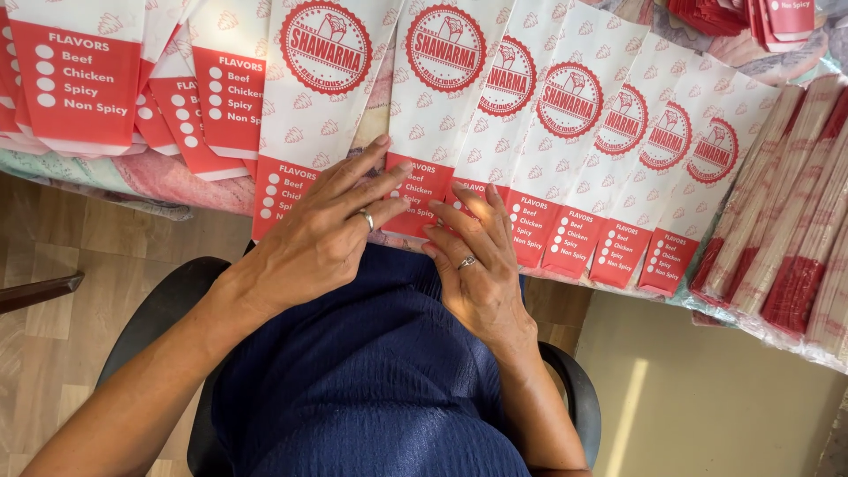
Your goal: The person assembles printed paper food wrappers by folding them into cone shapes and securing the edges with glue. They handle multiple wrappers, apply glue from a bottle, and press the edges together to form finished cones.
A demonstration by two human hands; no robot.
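1. Across the middle of the frame, a fanned row of white paper sleeves point(565, 150) with red round emblems and red lower bands lies overlapped on the table point(177, 181), each one offset so that its red bottom edge shows past its neighbour.
2. Just below that row, at centre frame, the left hand point(322, 234) lies flat, palm down, on the lower end of one sleeve point(305, 132); its fingers point(371, 177) are spread apart and pressing, not clamped on anything. A ring shows on one finger.
3. To its right, the right hand point(477, 265) rests the same way on the red bands of the next sleeves, fingers point(459, 216) slightly apart and laid flat, also wearing a ring. To me the flat press looks meant to keep the overlapped sleeves from sliding while they are evened out.
4. At the upper left of the frame, another batch of sleeves point(79, 79) lies turned the other way, showing red panels with white dots.
5. Along the right edge, bundled stacks of folded sleeves point(795, 221) lie on their sides, packed tight.
6. Lower in the frame sit the person's dark blue dress point(371, 380), a black chair point(159, 309) and the wooden floor point(53, 265).
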